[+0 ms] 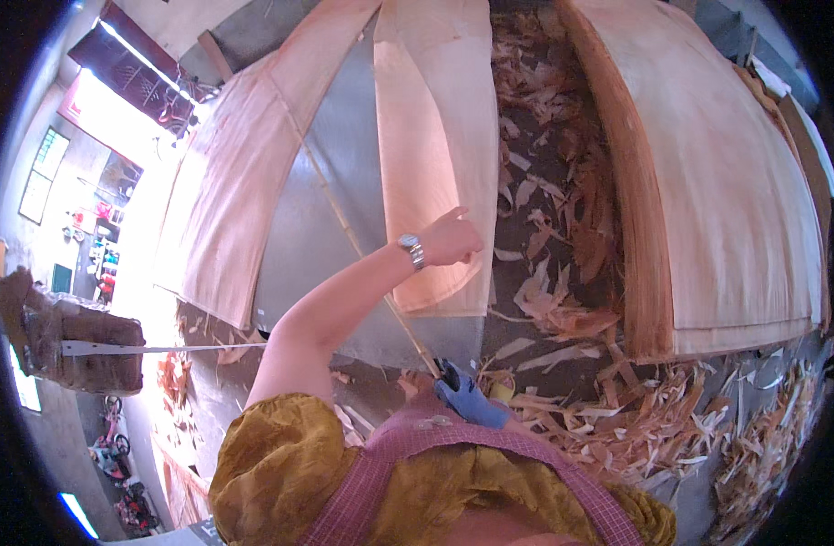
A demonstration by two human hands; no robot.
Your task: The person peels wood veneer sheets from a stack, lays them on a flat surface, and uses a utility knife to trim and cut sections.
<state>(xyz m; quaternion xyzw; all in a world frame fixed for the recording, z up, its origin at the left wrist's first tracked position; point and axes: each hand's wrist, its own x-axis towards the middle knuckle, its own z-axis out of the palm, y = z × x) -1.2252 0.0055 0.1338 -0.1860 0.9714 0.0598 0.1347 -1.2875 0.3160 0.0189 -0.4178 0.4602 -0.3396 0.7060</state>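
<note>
Pale wood sheet (415, 155) is laid lengthwise, running forward, on a grey table (299, 227); its near end is partly covered by the left hand (452, 240), the nearer, fingers curled, grip impossible to tell; a bamboo stick (339, 214) is gripped by the blue-gloved right hand (472, 398).

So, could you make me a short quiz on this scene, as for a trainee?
1. What does the gloved hand hold: (a) a hammer, (b) a thin stick, or (c) a paper bag?
2. True or false: the person wears a wristwatch on the right arm.
3. Fill in: the gloved hand is the person's ____ one.

Key: 1. b. 2. False; the wristwatch is on the left arm. 3. right.
</note>
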